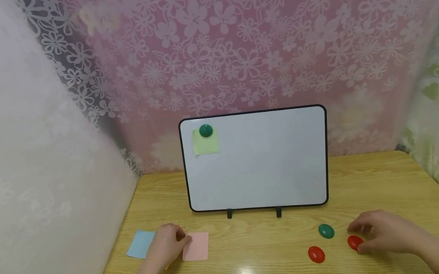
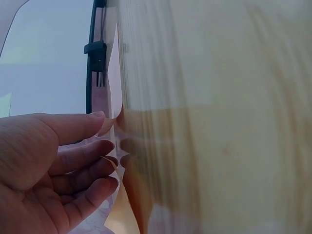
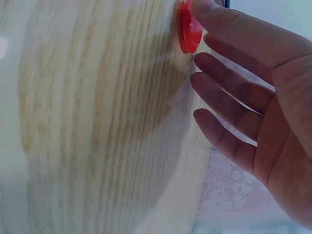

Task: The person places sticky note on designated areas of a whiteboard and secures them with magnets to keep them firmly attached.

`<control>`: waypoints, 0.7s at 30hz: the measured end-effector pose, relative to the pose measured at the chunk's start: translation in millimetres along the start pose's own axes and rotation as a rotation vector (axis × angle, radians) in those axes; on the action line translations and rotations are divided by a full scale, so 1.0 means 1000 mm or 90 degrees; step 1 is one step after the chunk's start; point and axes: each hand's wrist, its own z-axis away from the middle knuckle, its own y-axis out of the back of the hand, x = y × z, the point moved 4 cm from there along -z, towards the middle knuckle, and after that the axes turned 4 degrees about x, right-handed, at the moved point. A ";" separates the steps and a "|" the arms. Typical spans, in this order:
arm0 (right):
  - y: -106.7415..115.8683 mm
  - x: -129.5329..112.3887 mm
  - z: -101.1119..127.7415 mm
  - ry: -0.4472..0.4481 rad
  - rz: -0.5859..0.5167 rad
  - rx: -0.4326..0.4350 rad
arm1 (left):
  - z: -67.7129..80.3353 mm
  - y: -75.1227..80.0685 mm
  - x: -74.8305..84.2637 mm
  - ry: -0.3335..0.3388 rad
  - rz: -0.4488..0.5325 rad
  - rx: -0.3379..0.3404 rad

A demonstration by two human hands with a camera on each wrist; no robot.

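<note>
My left hand (image 1: pixel 167 245) pinches the left edge of a pink sticky note (image 1: pixel 197 247); in the left wrist view that edge curls up at the thumb. Partly behind this hand lies a blue sticky note (image 1: pixel 139 244). A yellow-orange note (image 2: pixel 122 209) shows below the fingers. At the right, my right hand (image 1: pixel 389 232) is spread over a red magnet (image 1: pixel 354 243), its thumb at the magnet's near edge and the other fingers apart from it. Another red magnet (image 1: pixel 316 254) and a green magnet (image 1: pixel 326 231) lie to its left.
A black-framed whiteboard (image 1: pixel 265 163) stands on small black feet (image 1: pixel 278 212) at the back of the wooden table (image 1: pixel 377 180). On its upper left, a green magnet (image 1: pixel 206 130) holds a light green note (image 1: pixel 205 144). Floral curtains hang behind and beside the table.
</note>
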 end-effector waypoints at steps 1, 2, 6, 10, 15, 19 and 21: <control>0.000 0.001 0.000 0.003 0.002 0.000 | 0.000 0.000 0.000 0.002 0.000 0.000; -0.001 0.001 0.000 0.006 0.004 0.000 | 0.000 0.000 0.001 0.003 0.002 0.002; -0.001 0.003 0.000 0.015 0.008 0.000 | 0.001 0.000 0.003 0.004 0.005 0.007; -0.002 0.002 0.001 0.013 0.018 0.003 | 0.003 0.000 0.005 0.003 0.005 0.011; -0.003 -0.001 0.002 0.009 0.036 0.007 | 0.003 -0.001 0.003 0.003 0.005 0.013; -0.005 -0.003 0.004 0.017 0.052 0.017 | 0.002 -0.002 0.001 0.004 0.002 0.014; -0.006 -0.004 0.004 0.015 0.055 0.018 | 0.003 -0.003 0.000 0.007 0.000 0.013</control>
